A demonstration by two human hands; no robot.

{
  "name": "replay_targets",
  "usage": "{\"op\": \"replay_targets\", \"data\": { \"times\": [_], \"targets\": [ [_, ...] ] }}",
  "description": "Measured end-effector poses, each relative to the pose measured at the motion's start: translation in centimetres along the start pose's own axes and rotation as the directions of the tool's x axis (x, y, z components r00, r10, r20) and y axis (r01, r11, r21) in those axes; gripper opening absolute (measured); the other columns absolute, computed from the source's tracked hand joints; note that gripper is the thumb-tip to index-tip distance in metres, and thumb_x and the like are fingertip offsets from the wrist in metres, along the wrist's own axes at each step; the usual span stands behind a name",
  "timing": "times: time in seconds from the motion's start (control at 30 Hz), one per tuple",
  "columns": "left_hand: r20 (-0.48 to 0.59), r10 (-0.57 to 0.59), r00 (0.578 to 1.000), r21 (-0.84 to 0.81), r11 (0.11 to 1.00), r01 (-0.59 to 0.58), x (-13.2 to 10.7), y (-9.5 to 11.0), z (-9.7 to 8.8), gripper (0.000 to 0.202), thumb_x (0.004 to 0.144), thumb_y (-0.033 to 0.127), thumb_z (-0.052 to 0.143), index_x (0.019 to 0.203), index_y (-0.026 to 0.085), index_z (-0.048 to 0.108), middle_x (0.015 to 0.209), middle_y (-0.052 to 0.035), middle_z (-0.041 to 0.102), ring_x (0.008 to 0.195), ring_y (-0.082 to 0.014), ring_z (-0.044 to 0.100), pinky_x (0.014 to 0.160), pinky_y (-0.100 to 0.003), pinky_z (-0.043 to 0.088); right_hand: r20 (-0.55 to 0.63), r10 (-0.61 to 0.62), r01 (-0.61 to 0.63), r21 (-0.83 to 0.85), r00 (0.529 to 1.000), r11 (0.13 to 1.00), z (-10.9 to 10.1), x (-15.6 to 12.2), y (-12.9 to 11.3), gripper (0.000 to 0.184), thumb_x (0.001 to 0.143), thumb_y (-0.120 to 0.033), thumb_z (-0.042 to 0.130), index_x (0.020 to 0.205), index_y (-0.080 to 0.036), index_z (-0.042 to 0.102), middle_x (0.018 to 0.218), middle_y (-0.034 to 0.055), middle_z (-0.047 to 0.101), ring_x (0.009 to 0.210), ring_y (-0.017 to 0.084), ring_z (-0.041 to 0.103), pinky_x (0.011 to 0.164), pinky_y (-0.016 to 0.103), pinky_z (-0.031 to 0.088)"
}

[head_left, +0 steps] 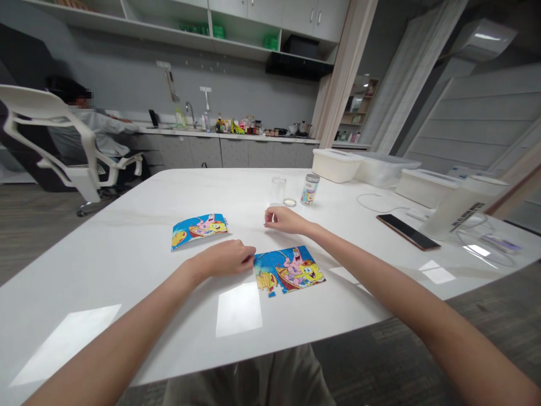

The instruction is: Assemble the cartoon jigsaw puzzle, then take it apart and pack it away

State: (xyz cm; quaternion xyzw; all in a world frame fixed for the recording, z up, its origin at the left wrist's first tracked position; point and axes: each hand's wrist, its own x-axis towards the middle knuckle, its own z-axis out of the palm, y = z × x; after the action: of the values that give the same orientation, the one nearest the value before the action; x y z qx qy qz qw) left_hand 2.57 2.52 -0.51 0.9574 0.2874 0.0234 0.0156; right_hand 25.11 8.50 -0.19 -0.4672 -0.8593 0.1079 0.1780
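Note:
A colourful cartoon jigsaw puzzle (pixel 291 270), nearly whole with a gap at its lower left, lies on the white table (pixel 127 265) in front of me. My left hand (pixel 228 257) rests curled on the table, its fingertips touching the puzzle's left edge. My right hand (pixel 284 220) hovers just beyond the puzzle, fingers pinched on something small I cannot make out. A printed picture card (pixel 199 228) with the same cartoon lies to the left, a little further away.
A clear cup (pixel 278 189), a round lid (pixel 289 202) and a small printed jar (pixel 310 189) stand behind my right hand. A phone (pixel 408 232), a cable and white lidded boxes (pixel 337 164) sit to the right. A person sits on a white chair (pixel 54 141) at far left.

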Motion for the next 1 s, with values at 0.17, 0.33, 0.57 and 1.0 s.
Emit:
{"op": "replay_targets", "data": {
  "times": [0.17, 0.33, 0.57, 1.0],
  "targets": [
    [-0.008, 0.008, 1.0, 0.024, 1.0, -0.008, 0.0, 0.0, 0.1, 0.026, 0.089, 0.023, 0.043, 0.07, 0.018, 0.059, 0.052, -0.0015, 0.053, 0.046, -0.0135, 0.049, 0.045, -0.027, 0.026, 0.025, 0.018, -0.029, 0.55, 1.0, 0.835, -0.1, -4.0, -2.7, 0.017, 0.081, -0.027, 0.064, 0.094, -0.016, 0.064, 0.08, 0.001, 0.063, 0.075, 0.012, 0.058, 0.07, 0.027, 0.045],
    [0.019, 0.011, 1.0, 0.062, 0.998, -0.012, -0.1, 0.1, 0.0, 0.027, 0.089, 0.024, 0.042, 0.073, 0.018, 0.062, 0.053, -0.003, 0.056, 0.048, -0.0152, 0.051, 0.046, -0.027, 0.026, 0.234, 0.156, -0.281, 0.813, 0.96, 0.51, 0.0, -6.8, -4.3, 0.018, 0.07, -0.027, 0.075, 0.078, -0.017, 0.063, 0.078, 0.0014, 0.068, 0.074, 0.012, 0.063, 0.069, 0.026, 0.047],
    [0.062, -0.008, 0.998, 0.098, 0.995, 0.002, -0.1, 0.6, -0.4, 0.028, 0.09, 0.025, 0.041, 0.078, 0.017, 0.065, 0.057, -0.0052, 0.061, 0.048, -0.0154, 0.05, 0.047, -0.029, 0.025, 0.365, 0.217, -0.424, 0.805, 0.905, 0.415, -0.6, -7.7, -4.7, 0.024, 0.064, -0.023, 0.077, 0.083, -0.017, 0.063, 0.08, -0.0013, 0.065, 0.068, 0.011, 0.063, 0.06, 0.022, 0.045],
    [0.033, 0.022, 0.999, 0.081, 0.996, -0.024, -0.2, 0.4, 0.0, 0.028, 0.092, 0.027, 0.039, 0.079, 0.018, 0.062, 0.055, -0.0019, 0.057, 0.047, -0.0134, 0.048, 0.047, -0.028, 0.022, 0.373, 0.184, -0.412, 0.744, 0.909, 0.526, -0.8, -7.9, -5.3, 0.017, 0.068, -0.029, 0.075, 0.077, -0.017, 0.067, 0.076, 0.0013, 0.068, 0.065, 0.01, 0.058, 0.059, 0.023, 0.043]
  ]
}}
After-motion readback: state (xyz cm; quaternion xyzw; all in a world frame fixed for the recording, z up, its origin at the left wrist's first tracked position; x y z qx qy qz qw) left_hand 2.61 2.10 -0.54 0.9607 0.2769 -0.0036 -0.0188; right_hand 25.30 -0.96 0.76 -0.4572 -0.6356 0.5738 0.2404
